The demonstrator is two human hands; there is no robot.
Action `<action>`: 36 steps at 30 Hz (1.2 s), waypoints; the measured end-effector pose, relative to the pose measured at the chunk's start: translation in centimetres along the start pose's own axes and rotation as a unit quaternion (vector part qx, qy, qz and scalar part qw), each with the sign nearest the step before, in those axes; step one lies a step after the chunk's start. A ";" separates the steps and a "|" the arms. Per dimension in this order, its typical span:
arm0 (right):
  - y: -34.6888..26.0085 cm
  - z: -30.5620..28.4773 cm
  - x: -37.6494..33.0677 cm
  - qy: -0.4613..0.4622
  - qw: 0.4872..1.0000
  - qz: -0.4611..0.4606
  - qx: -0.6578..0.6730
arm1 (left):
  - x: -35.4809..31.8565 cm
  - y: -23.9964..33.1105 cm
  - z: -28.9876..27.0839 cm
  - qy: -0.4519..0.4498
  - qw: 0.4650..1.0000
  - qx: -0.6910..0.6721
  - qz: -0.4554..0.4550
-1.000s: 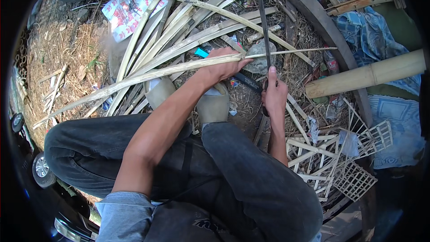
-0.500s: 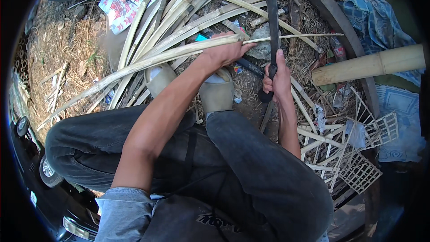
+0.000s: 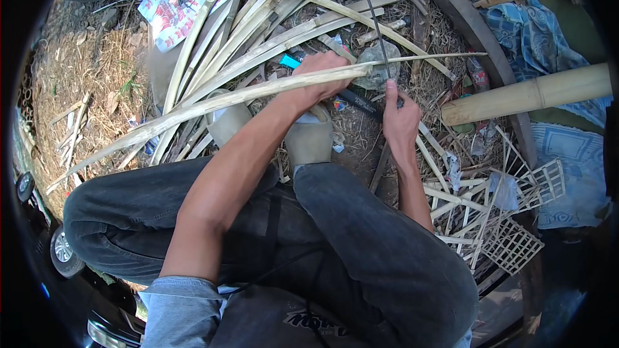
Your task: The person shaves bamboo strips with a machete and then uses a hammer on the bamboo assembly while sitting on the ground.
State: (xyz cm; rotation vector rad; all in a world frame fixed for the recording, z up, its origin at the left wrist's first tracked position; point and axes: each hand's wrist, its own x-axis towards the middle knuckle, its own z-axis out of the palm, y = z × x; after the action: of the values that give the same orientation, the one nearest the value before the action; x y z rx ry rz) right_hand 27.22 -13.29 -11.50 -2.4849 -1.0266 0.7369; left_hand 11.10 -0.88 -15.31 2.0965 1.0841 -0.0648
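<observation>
One bamboo strip (image 3: 213, 104) is gripped by left hand (image 3: 320, 78) fingers; a knife (image 3: 377, 38), blade toward twelve o'clock, is clasped by right hand (image 3: 400, 122) fingers.

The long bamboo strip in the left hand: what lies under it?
Under the bamboo strip lie other split bamboo strips, a pale sandal and dry litter. The left hand covers whatever sits beneath its grip.

Seated with knees bent, the person extends the bare left arm forward, left hand (image 3: 322, 76) curled closed, while the right hand (image 3: 400, 122) stays fisted just beside it, thumb raised.
</observation>
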 end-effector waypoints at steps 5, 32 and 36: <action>-2.6 -4.6 -1.6 -0.093 0.927 0.116 0.343 | 0.1 -1.0 1.2 0.031 0.999 -0.001 0.044; 0.4 1.6 -2.3 0.008 0.974 0.049 0.223 | -0.2 0.6 -0.6 -0.048 0.997 0.052 -0.031; -2.2 -4.5 -3.3 -0.044 0.937 0.054 0.343 | -0.1 1.2 -0.4 -0.043 0.997 0.063 -0.027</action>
State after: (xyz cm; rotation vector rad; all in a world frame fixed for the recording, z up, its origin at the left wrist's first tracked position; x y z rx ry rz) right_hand 26.63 -14.71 -5.70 -1.9151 -0.5252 1.0361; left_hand 11.75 -1.11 -14.30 2.1555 1.1100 -0.2532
